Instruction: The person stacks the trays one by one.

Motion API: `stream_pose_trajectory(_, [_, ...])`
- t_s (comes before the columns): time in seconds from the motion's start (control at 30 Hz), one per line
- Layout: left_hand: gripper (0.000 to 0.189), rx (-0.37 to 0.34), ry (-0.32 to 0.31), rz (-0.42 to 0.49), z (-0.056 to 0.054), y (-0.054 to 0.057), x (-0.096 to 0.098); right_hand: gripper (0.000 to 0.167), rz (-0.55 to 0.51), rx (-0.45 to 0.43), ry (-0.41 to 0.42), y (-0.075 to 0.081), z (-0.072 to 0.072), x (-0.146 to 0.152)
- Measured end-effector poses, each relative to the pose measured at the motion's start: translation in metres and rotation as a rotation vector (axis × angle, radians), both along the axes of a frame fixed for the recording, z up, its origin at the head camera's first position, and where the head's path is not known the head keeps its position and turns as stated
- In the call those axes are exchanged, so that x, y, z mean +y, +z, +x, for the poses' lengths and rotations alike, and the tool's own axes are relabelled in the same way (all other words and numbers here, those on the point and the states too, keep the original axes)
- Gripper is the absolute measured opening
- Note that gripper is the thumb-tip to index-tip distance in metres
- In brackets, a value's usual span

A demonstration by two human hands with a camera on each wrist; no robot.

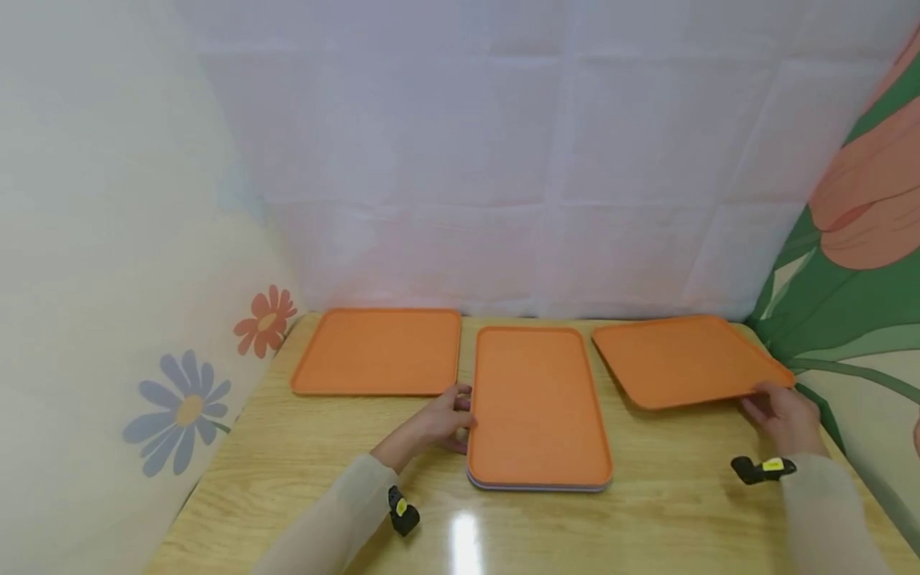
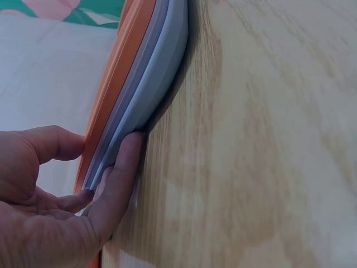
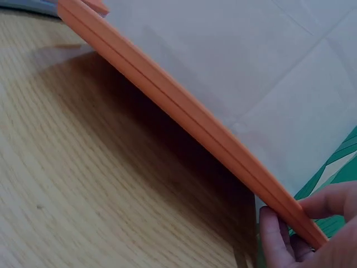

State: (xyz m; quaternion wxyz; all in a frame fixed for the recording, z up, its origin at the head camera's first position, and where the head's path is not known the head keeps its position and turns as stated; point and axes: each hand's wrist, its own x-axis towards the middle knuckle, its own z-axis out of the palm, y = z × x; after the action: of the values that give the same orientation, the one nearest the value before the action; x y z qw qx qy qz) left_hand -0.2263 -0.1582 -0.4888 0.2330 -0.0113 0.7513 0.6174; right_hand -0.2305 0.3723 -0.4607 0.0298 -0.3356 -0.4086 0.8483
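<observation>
In the middle of the table lies a stack of rectangular trays, an orange tray (image 1: 539, 399) on top and bluish-grey trays (image 2: 159, 61) beneath. My left hand (image 1: 442, 419) grips the stack's left edge. In the left wrist view its thumb (image 2: 61, 144) touches the orange rim, while the fingers (image 2: 120, 178) reach against the grey undersides. On the right, my right hand (image 1: 787, 415) pinches the near right corner of another orange tray (image 1: 683, 359). That tray is tilted, its near edge (image 3: 184, 114) raised above the tabletop with a shadow below, thumb above and fingers underneath.
A third orange tray (image 1: 384, 351) lies flat at the back left, beside the stack. The wooden table (image 1: 287, 471) meets a white cloth backdrop (image 1: 503, 160) behind. Flower-patterned walls stand at the left (image 1: 187, 411) and right (image 1: 862, 319).
</observation>
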Motion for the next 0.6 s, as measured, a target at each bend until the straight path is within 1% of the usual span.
stream_pose_trajectory(0.13, [0.07,0.006,-0.009,-0.011,0.0,0.002,0.0,0.027,-0.058,0.028,-0.025,0.0,0.003,0.001])
stream_pose_trajectory(0.2, [0.07,0.006,-0.011,-0.015,0.0,0.001,0.0,0.027,-0.11,0.044,-0.024,0.0,0.005,0.001])
stream_pose_trajectory(0.27, [0.07,0.004,-0.015,-0.015,-0.001,0.001,0.0,0.03,-0.132,0.046,-0.015,0.0,0.007,0.001])
stream_pose_trajectory(0.33, [0.07,0.003,-0.02,-0.013,-0.001,0.001,0.0,0.036,-0.146,0.046,-0.017,-0.001,0.009,0.001])
stream_pose_trajectory(0.37, [0.07,0.001,-0.022,-0.011,-0.001,0.0,0.001,0.041,-0.147,0.051,-0.013,-0.001,0.01,0.001])
stream_pose_trajectory(0.47, [0.07,-0.002,-0.021,-0.006,-0.002,0.0,0.001,0.053,-0.106,0.056,-0.017,-0.001,0.013,-0.001])
stream_pose_trajectory(0.53, [0.07,-0.003,-0.016,-0.003,-0.002,0.0,0.001,0.051,-0.098,0.073,-0.027,0.001,0.014,-0.003])
stream_pose_trajectory(0.6, [0.069,-0.006,-0.009,-0.003,-0.002,0.0,0.001,0.043,-0.09,0.092,-0.035,0.002,0.016,-0.004])
